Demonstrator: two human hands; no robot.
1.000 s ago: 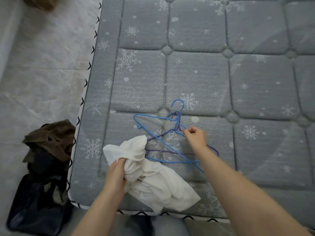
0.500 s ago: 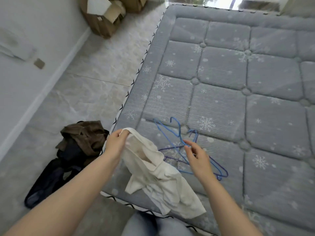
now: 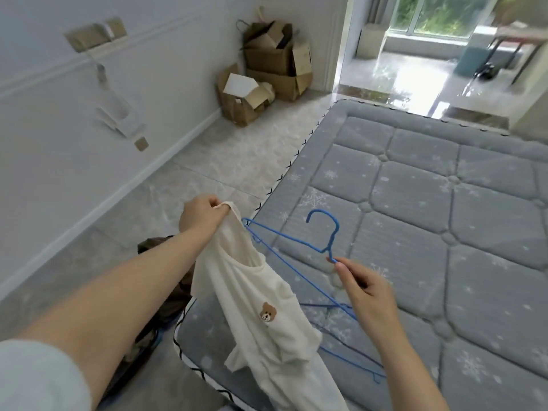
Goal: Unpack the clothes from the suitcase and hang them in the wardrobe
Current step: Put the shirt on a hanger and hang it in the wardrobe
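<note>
A: Starting at the left, how far along are we?

B: Early, we judge. Down by the bed's corner a dark heap of clothes (image 3: pixel 166 295) sits low on the floor, partly hidden behind our left arm; whether that is the suitcase we cannot tell. No wardrobe is in view.

A: And our left hand (image 3: pixel 201 216)?

B: Its fingers are clenched on the top edge of the white shirt (image 3: pixel 267 315), which hangs from that grip over the edge of the mattress (image 3: pixel 444 218), bear patch facing us.

A: Moving right?

B: The blue hanger (image 3: pixel 296 241) is lifted off the bed. One shoulder tip pokes at the shirt's opening just beside our left hand; we cannot tell whether it is inside. Our right hand (image 3: pixel 366 287) pinches the wire just under the hook's neck.

A: What is left?

B: Seating this shirt on the hanger, carrying it to the wardrobe, then the rest. More hangers (image 3: pixel 353 351) lie on the mattress below our right wrist.
</note>
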